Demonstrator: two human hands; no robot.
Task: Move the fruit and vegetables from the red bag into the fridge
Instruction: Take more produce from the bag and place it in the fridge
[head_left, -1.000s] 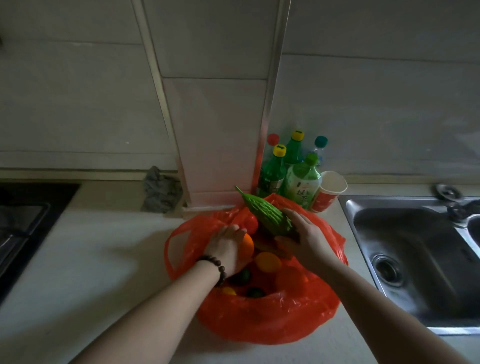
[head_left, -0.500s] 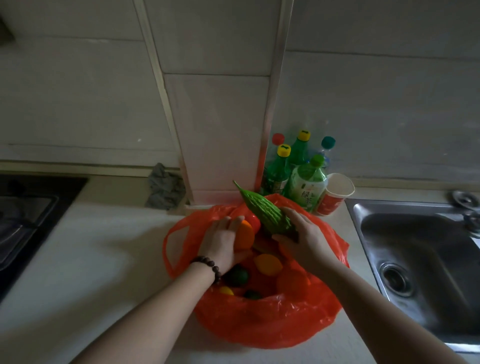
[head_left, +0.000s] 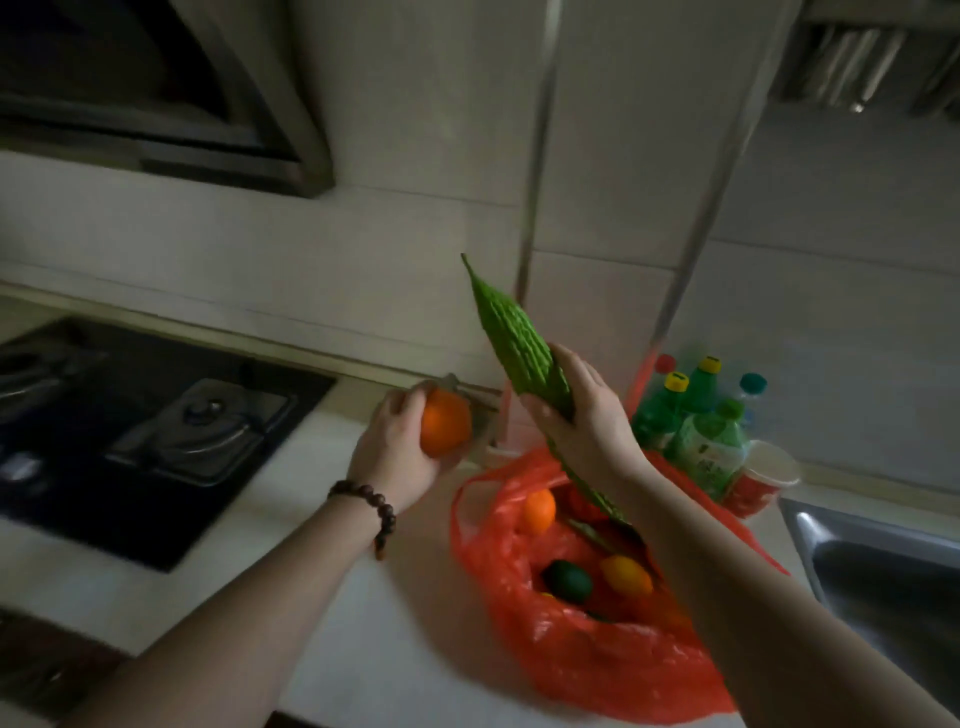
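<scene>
With the orange (head_left: 445, 423) cupped in the left hand (head_left: 397, 452) and the bitter gourd (head_left: 519, 343) gripped mid-length by the right hand (head_left: 592, 415) above the red bag (head_left: 597, 654) at lower centre, both are best carried level to the fridge.

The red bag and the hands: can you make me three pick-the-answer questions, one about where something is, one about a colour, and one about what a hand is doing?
1. Where is the red bag?
A. In the sink
B. On the counter between the stove and the sink
C. On the stove

2. What colour is the fruit in the left hand?
A. Orange
B. Purple
C. White

3. What is the right hand doing?
A. Resting flat on the counter
B. Holding a cup
C. Gripping the bitter gourd, lifted above the bag

Answers:
1. B, the bag sits on the pale counter, with the stove on its left and the sink on its right.
2. A, the round fruit is bright orange.
3. C, the fingers curl round the bumpy green gourd, whose tip points up.
</scene>
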